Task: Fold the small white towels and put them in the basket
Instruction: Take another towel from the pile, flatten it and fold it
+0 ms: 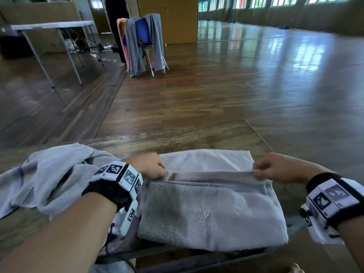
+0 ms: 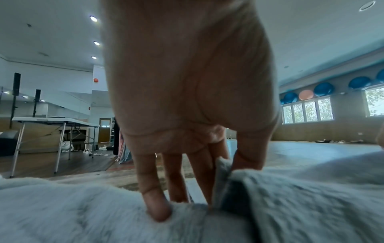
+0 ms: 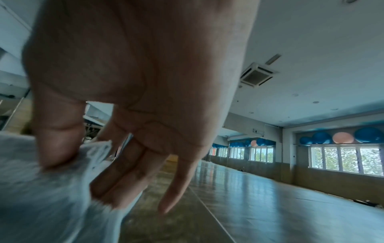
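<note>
Left hand (image 1: 151,166) pinching the left end of a white towel's (image 1: 212,209) raised edge, thumb (image 2: 252,152) against the forefinger with the cloth between, the other fingers (image 2: 153,189) reaching down onto the pile. Right hand (image 1: 275,168) pinching the right end of that same edge, thumb (image 3: 58,141) pressed on the cloth against the fingers behind it, little finger (image 3: 176,185) hanging free. Edge stretched taut and lifted between the two pinches, running left to right across the towel. Near half of the towel lying flat on the wooden table (image 1: 197,134), towards the person's side of the raised edge; far half lying flat beyond it, reaching almost to the table's far border. A dark checked stripe (image 1: 187,183) showing just below the raised edge, on the near half. Heap of crumpled pale towels (image 1: 51,178) left of the held towel, touching it under the left wrist. Black wristbands with white marker blocks on both wrists, left band (image 1: 116,186) and right band (image 1: 332,201). Basket not to be made out in any view. Well beyond the towel, across the wooden floor, a chair (image 1: 144,42) draped with grey, pink and blue cloths; left of that chair, a white folding table (image 1: 53,25). In the wrist views, blue and orange exercise balls (image 3: 343,137) on a ledge above the windows.
</note>
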Action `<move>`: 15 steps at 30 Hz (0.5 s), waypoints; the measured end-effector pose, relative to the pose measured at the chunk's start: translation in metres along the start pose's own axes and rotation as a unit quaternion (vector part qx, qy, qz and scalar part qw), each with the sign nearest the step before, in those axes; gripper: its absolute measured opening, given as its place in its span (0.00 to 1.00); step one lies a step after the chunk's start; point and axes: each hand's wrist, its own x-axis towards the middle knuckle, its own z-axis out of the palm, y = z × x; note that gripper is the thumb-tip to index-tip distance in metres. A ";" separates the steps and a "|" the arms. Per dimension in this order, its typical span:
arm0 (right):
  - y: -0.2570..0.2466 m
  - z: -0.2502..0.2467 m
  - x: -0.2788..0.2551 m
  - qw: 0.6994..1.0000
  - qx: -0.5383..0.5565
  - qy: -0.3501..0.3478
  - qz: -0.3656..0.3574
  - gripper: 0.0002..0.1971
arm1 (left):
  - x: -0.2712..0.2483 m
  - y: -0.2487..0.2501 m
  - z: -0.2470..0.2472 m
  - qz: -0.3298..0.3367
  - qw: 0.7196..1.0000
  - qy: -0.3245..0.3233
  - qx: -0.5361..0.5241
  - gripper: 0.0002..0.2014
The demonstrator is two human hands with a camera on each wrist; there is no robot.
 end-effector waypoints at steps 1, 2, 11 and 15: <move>0.001 -0.002 -0.002 1.000 0.011 -0.001 0.000 0.09 | -0.001 0.001 -0.002 0.002 1.000 -0.006 -0.003 0.11; 0.002 -0.004 -0.003 1.000 0.023 0.013 0.000 0.08 | -0.001 0.001 -0.002 0.008 1.000 0.004 -0.025 0.12; 0.003 0.005 0.024 0.959 0.013 0.280 0.037 0.13 | 0.021 -0.010 0.009 0.036 0.958 0.257 -0.118 0.18; 0.003 0.023 0.039 0.978 -0.021 0.201 0.042 0.04 | 0.027 -0.008 0.018 0.024 0.965 0.248 -0.085 0.04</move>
